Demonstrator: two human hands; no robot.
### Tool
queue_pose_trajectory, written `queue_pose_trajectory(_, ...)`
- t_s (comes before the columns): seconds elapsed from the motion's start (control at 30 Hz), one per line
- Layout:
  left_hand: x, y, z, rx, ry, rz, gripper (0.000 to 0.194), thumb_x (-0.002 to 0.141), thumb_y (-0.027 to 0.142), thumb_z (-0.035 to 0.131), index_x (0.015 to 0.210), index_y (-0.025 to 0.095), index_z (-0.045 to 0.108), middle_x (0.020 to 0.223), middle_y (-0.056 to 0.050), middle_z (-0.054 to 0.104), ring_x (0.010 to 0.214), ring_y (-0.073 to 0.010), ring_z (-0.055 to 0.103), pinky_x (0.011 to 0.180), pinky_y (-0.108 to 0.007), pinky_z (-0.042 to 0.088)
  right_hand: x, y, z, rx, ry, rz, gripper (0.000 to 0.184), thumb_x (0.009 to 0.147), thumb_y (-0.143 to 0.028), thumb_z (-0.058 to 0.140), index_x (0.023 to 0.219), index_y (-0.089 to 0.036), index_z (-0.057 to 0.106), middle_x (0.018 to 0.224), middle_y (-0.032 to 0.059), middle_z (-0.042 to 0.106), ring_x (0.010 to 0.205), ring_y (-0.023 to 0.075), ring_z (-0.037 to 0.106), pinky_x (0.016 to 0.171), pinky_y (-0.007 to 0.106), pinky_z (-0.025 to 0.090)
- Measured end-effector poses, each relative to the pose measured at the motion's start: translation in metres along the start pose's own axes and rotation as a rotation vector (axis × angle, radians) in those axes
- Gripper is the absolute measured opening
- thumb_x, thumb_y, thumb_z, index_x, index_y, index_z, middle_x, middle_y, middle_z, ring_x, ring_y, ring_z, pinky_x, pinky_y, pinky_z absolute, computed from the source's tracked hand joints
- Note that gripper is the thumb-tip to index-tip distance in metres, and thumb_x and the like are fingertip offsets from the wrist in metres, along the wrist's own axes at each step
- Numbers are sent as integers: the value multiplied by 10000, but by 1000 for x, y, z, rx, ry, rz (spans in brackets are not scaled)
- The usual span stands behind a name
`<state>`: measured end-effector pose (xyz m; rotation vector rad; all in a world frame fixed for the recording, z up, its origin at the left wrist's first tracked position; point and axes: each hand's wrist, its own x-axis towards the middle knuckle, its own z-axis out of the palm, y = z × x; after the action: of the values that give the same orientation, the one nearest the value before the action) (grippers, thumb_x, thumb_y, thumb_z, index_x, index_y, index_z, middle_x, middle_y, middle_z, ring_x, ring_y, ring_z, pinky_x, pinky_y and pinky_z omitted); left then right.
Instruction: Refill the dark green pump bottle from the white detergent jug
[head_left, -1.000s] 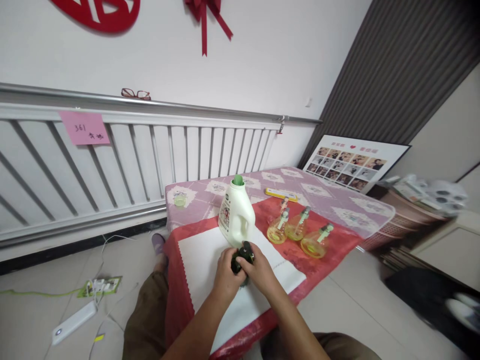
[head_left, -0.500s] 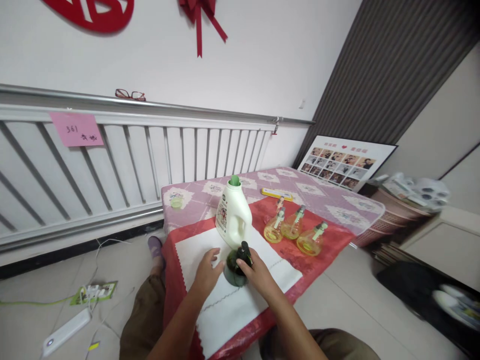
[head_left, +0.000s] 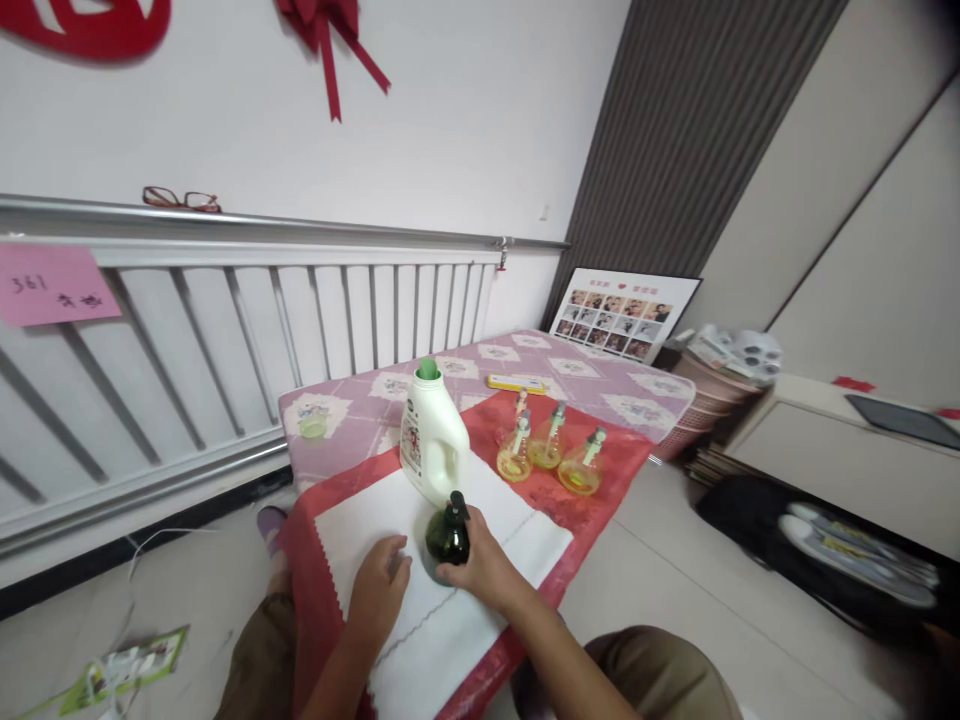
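Dark green bottle has its long axis roughly upright, pump uppermost.

The bottle is dark green, jug pale green, tablecloth patterned lilac and white.

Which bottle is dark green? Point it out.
The pump bottle in the right hand; the jug and the flasks on the red cloth are far paler.
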<state>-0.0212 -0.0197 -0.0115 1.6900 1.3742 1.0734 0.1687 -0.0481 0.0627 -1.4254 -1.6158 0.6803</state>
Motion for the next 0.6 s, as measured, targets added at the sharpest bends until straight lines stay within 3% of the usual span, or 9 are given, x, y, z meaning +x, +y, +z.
queue_pose_trajectory(0.13, 0, 0, 0, 44, -4, 10, 322, 803, 337, 481, 1062, 192, 606, 1083, -77, 673, 1021, -226, 635, 950, -417, 476, 1, -3, -3, -28, 81, 20, 729, 533, -205, 781, 1206, -176, 501, 1130, 73, 574, 1076, 267, 576, 974, 409, 456)
queue_pose_trajectory(0.23, -1, -1, 0, 65, -7, 2, 326, 802, 349, 472, 1055, 194, 606, 1081, -74, 674, 1014, -227, 638, 948, -413, 480, 5, -6, -19, -50, 141, 45, 687, 582, -283, 769, 1199, -166, 491, 1099, 79, 590, 1033, 260, 596, 946, 414, 475)
queue_pose_trajectory(0.4, -1, -6, 2, 78, -24, 11, 330, 803, 371, 475, 1055, 200, 604, 1100, -64, 671, 1025, -224, 640, 960, -407, 482, 16, 1, -71, -113, 262, 63, 647, 613, -339, 742, 1182, -161, 491, 1101, 95, 604, 1037, 261, 595, 945, 425, 470)
queue_pose_trajectory(0.6, -2, -7, 3, 104, -8, 21, 321, 794, 390, 482, 1031, 218, 612, 1079, -48, 684, 1029, -232, 642, 948, -408, 495, 29, 40, -130, -237, 439, 149, 643, 615, -362, 705, 1184, -162, 480, 1069, 94, 590, 1049, 274, 576, 938, 444, 453)
